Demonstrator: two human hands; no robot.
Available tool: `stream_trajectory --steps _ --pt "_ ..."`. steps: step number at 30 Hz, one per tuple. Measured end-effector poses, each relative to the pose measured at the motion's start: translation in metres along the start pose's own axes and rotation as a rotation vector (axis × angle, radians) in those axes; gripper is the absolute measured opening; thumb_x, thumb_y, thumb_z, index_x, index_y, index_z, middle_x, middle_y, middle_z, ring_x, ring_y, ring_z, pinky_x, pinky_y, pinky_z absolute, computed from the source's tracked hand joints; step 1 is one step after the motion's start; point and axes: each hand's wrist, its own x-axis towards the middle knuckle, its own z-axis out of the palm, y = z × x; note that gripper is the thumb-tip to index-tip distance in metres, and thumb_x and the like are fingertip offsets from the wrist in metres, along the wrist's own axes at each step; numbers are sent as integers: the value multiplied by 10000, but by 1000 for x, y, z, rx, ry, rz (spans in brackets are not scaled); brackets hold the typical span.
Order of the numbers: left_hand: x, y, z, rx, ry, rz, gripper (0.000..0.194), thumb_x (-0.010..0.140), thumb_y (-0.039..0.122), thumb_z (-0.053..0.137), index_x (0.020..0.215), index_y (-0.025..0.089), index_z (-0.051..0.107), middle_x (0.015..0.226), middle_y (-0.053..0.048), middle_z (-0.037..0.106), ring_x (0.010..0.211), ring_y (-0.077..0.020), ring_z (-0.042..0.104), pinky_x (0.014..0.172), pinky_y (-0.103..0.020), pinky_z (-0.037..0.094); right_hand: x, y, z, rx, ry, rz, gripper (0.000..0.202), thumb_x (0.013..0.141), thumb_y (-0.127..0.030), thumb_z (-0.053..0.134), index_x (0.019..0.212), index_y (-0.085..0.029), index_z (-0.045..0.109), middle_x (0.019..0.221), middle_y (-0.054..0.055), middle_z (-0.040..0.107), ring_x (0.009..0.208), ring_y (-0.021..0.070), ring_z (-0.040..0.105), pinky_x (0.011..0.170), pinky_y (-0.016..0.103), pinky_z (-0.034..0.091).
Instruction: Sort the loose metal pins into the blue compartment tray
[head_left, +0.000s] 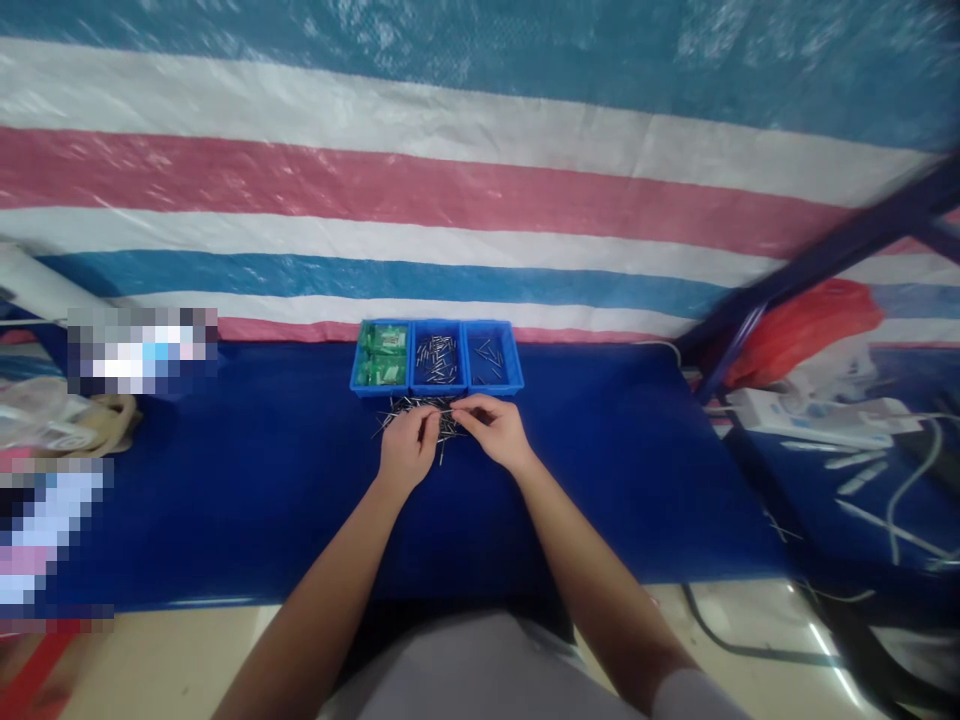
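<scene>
My left hand point(407, 445) and my right hand point(496, 428) meet over a loose pile of thin metal rods point(441, 455) on the blue table. Thumb and fingers of both hands are pinched together on a thin metal rod point(444, 411), which spans the small gap between them. Just behind the pile stand three joined blue bins. Green packets point(388, 340) fill the left bin point(352, 385). Many short metal rods point(437, 358) lie in the middle bin point(439, 325), and a few lie in the right bin point(514, 370). The rods' exact kind is too small to tell.
The blue table point(247, 480) stretches to both sides. Behind it hangs a striped plastic sheet point(450, 190). On the right are a dark metal frame post point(795, 245), a red bag point(810, 325) and a white power strip point(821, 415) with cables. Bags point(52, 415) sit at the left.
</scene>
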Motion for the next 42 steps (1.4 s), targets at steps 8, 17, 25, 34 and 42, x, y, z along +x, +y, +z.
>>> stream_trajectory --steps 8,17,25,34,42 --pt "1 1 0 -3 23 60 181 948 271 513 1031 203 660 950 -39 732 785 -150 662 769 -281 494 0 0 -1 5 -2 -11 181 819 -367 734 922 -222 769 904 49 759 740 175 674 662 301 535" --pt "1 3 -3 -11 -10 29 188 950 308 513 921 196 662 763 -18 687 697 -143 625 702 -274 468 -1 -1 0 14 -14 -16 170 819 -367 735 913 -230 769 902 44 756 729 170 671 653 297 532" --pt "1 2 0 -70 -13 -46 192 955 331 514 978 208 659 784 -8 702 681 -120 651 693 -243 490 -1 0 2 5 -5 16 201 816 -389 735 917 -217 762 871 44 753 676 156 650 626 288 523" --pt "1 -2 -1 7 16 -52 324 959 374 500 697 206 590 582 14 589 566 -124 570 598 -253 420 -3 -5 5 -75 -42 -51 186 839 -378 711 942 -228 754 912 48 746 681 155 638 641 297 534" --pt "2 2 -2 -64 -43 -56 212 949 367 524 957 211 668 758 -4 693 683 -129 645 686 -254 476 -3 -5 4 -87 -14 -11 164 845 -349 709 935 -219 752 885 43 750 671 152 641 635 286 524"
